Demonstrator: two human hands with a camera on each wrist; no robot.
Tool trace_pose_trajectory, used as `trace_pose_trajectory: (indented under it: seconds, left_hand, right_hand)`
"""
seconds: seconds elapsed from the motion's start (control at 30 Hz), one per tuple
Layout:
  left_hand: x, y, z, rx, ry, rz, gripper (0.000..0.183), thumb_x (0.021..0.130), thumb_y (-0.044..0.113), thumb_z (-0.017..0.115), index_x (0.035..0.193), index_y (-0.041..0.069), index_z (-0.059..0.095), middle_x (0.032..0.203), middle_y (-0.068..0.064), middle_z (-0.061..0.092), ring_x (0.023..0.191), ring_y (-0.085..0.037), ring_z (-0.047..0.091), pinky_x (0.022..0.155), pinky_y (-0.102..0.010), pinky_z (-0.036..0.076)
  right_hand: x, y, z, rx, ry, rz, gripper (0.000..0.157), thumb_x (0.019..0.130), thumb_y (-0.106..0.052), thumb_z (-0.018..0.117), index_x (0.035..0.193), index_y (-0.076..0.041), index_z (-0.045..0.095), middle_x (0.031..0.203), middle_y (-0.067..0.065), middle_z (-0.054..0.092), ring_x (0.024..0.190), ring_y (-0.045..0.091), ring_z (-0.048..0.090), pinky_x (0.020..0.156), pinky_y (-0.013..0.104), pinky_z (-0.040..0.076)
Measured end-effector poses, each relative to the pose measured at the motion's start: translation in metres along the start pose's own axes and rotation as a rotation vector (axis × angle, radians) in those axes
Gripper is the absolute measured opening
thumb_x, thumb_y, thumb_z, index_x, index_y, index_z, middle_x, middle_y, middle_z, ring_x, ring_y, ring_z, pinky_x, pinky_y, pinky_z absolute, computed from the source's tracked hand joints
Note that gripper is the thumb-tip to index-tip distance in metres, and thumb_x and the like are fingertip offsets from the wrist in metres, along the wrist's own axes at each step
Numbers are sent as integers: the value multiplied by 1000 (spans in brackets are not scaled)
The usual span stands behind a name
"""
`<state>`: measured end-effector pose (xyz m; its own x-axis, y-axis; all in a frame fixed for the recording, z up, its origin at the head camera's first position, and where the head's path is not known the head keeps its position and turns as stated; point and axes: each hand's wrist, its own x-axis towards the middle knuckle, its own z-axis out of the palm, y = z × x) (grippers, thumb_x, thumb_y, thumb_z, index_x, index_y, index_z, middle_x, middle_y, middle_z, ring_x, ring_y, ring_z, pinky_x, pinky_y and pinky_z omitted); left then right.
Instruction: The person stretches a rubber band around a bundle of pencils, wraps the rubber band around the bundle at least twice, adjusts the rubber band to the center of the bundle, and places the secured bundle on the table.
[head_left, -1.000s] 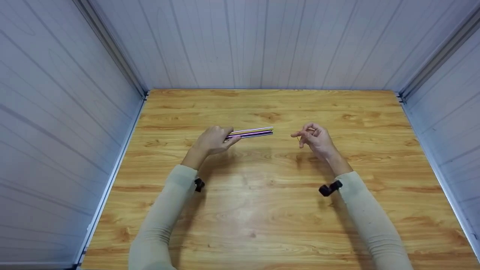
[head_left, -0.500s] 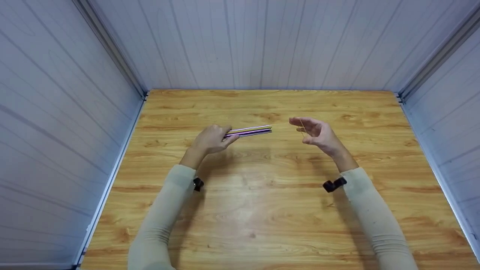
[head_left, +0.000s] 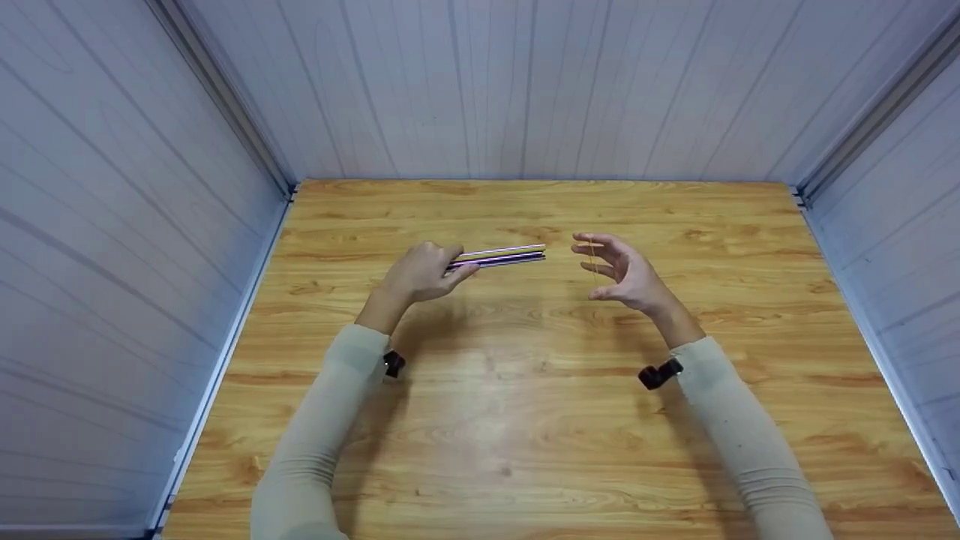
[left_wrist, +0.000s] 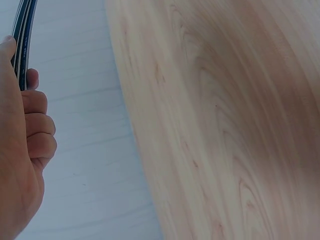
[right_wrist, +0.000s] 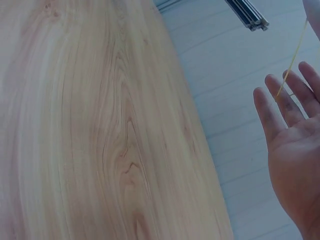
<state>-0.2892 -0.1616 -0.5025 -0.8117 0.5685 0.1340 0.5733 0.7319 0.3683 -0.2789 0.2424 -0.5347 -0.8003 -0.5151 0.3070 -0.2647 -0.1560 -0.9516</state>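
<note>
My left hand [head_left: 421, 273] grips a bundle of several slim dark pencils [head_left: 506, 259], held above the table with their free ends pointing right. In the left wrist view the curled fingers [left_wrist: 39, 124] wrap the bundle [left_wrist: 22, 47]; part of it is hidden by the hand. To the right of those free ends, and apart from them, my right hand [head_left: 631, 276] is spread wide. A thin yellow rubber band [head_left: 594, 264] is stretched between its thumb and fingers. The right wrist view shows the band [right_wrist: 295, 55] running across the extended fingers, near the pencil ends [right_wrist: 256, 22].
Beneath both hands lies a wood-grain table [head_left: 495, 420]. Pale panel walls stand at the back [head_left: 495, 90], the left [head_left: 112, 285] and the right [head_left: 900, 225]. Small black cameras sit on both wrists.
My right hand has gone from bunched fingers to spread ones, stretching the rubber band. The pencils in my left hand have risen slightly in the head view.
</note>
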Motion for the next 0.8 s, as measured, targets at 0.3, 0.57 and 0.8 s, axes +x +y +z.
trace_pose_trajectory:
  seconds: [0.3, 0.57, 0.8]
  left_hand:
    - [9, 12, -6, 6, -22, 38, 48, 117, 46, 56, 102, 2, 66, 71, 4, 42, 64, -14, 39, 62, -32, 34]
    - [19, 24, -3, 9, -6, 100, 48, 118, 45, 57, 96, 3, 63, 68, 6, 39, 59, -10, 33, 58, -28, 30]
    - [26, 28, 1, 26, 0, 127, 48, 118, 46, 57, 93, 5, 61, 67, 6, 37, 58, -10, 32, 57, -28, 29]
  right_hand:
    - [9, 1, 9, 0, 14, -24, 89, 85, 0, 97, 158, 12, 48, 164, 1, 62, 149, 19, 62, 120, 33, 57]
    - [17, -1, 19, 24, 50, -52, 84, 84, -3, 99, 154, 11, 55, 157, 2, 67, 146, 20, 64, 118, 29, 57]
    - [24, 2, 29, 26, 60, -76, 83, 83, 2, 98, 152, 15, 55, 158, 15, 67, 144, 23, 67, 115, 27, 59]
